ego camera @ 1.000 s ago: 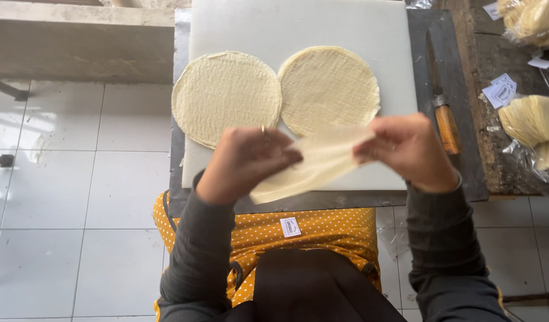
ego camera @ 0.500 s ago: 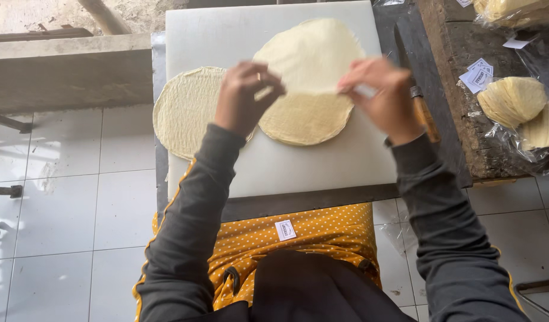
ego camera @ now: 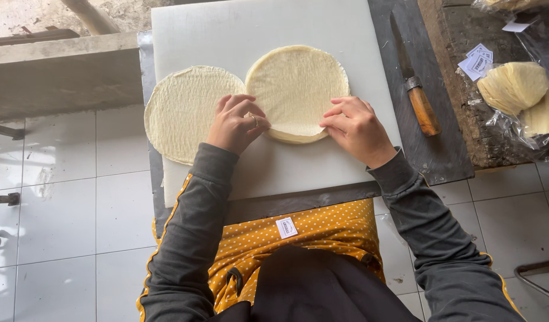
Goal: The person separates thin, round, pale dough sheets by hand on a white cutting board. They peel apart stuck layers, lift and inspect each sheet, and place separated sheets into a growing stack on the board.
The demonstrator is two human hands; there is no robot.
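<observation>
Currently, the head view, the only one supplied, looks straight down on a white cutting board (ego camera: 227,36) resting on a dark metal work surface (ego camera: 447,155).

Two round, thin, pale dough sheets lie flat on the board. The left round sheet (ego camera: 182,113) sits alone toward the board's left edge, slightly overhanging it. The right stack of sheets (ego camera: 298,83) lies near the board's middle; a second edge shows beneath its near rim, so it appears to consist of more than one layer. The two rounds are touching or nearly so where they meet.

The left hand (ego camera: 236,124) rests with curled fingers on the near-left rim of the stack, its heel lying over the edge of the single sheet. The right hand (ego camera: 355,125) sits with fingertips pressed on the near-right rim. Neither hand encloses anything; both are loosely bent, pinching or pressing the top layer's edge. Whether the edge is pinched or only pressed, I cannot tell.

Judged from the layout, the top sheet is laid down and is being squared up on the stack; the single sheet at left is not stacked.

A wooden-handled knife (ego camera: 415,89) lies untouched to the right of the board. Further right, bagged folded sheets (ego camera: 513,86) rest on a rough wooden bench (ego camera: 447,53).
</observation>
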